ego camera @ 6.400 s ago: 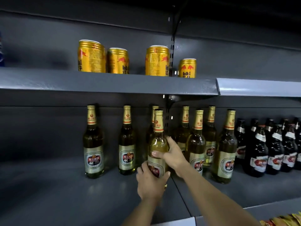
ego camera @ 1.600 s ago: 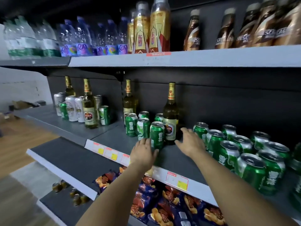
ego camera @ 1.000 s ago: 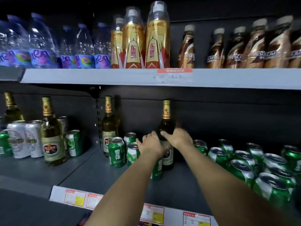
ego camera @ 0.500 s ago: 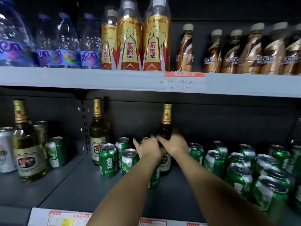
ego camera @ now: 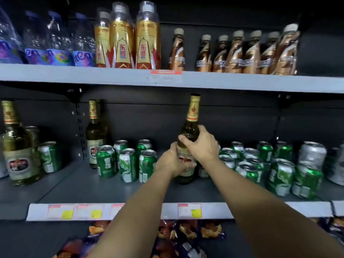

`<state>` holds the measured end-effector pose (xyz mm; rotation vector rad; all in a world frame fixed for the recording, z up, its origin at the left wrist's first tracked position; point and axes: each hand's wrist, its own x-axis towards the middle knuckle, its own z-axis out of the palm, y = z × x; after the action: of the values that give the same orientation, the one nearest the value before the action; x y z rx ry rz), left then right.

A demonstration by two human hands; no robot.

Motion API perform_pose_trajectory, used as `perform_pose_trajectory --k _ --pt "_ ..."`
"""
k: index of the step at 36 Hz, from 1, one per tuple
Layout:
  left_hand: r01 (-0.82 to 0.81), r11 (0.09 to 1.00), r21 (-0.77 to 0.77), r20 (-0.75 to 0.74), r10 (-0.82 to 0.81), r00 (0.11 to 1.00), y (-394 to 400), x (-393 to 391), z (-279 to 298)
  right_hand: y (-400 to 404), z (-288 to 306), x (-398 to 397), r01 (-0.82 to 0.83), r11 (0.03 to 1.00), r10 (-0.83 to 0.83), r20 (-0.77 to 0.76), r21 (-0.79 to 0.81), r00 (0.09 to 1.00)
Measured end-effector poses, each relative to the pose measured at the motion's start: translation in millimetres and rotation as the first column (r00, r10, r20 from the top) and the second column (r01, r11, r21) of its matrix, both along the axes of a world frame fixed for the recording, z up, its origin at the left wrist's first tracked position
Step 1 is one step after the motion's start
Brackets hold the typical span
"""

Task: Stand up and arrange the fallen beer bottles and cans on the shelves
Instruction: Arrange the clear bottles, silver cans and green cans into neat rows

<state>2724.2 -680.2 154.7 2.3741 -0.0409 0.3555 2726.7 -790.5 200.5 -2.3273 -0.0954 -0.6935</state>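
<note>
Both hands grip the upright beer bottle (ego camera: 189,135) at mid-shelf, right hand (ego camera: 202,144) round its shoulder, left hand (ego camera: 172,161) round the label, so best keep it vertical and clear of the green cans (ego camera: 128,164) at nine o'clock.

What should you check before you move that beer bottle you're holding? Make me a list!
1. Left hand grips the beer bottle low: ok.
2. Right hand grips its shoulder: ok.
3. Bottle upright: ok.
4. Room under the upper shelf: ok.
5. Green cans beside it all standing: ok.
6. Bottle base on the shelf or lifted: cannot tell.
</note>
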Motion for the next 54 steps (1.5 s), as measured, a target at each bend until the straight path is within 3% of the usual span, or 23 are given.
perform_pose_trajectory --k 4,12,29,35,39,54 --pt "-0.015 0.990 -0.142 0.052 0.022 0.998 -35 -38 -6 -28 4 -38 -0.001 1.000 0.001 0.038 0.010 0.999" --pt "-0.007 0.996 -0.089 0.075 0.014 0.997 -120 -113 -11 -107 -5 -114 0.088 0.996 -0.089 0.048 0.009 0.995" --pt "0.339 0.933 -0.119 -0.117 -0.352 0.929 -364 -206 -101 -346 -93 -239 0.376 0.926 -0.375 -0.135 -0.015 0.917" --pt "0.483 0.861 -0.159 -0.200 -0.507 0.838 -462 -221 -140 -439 -133 -265 0.515 0.857 -0.503 -0.222 -0.001 0.835" --pt "0.606 0.757 -0.243 -0.213 -0.651 0.728 -529 -229 -159 -501 -152 -278 0.607 0.794 -0.591 -0.276 -0.035 0.758" --pt "0.748 0.626 -0.220 -0.236 -0.778 0.582 -782 -181 -197 -731 -164 -257 0.786 0.597 -0.776 -0.363 -0.158 0.516"
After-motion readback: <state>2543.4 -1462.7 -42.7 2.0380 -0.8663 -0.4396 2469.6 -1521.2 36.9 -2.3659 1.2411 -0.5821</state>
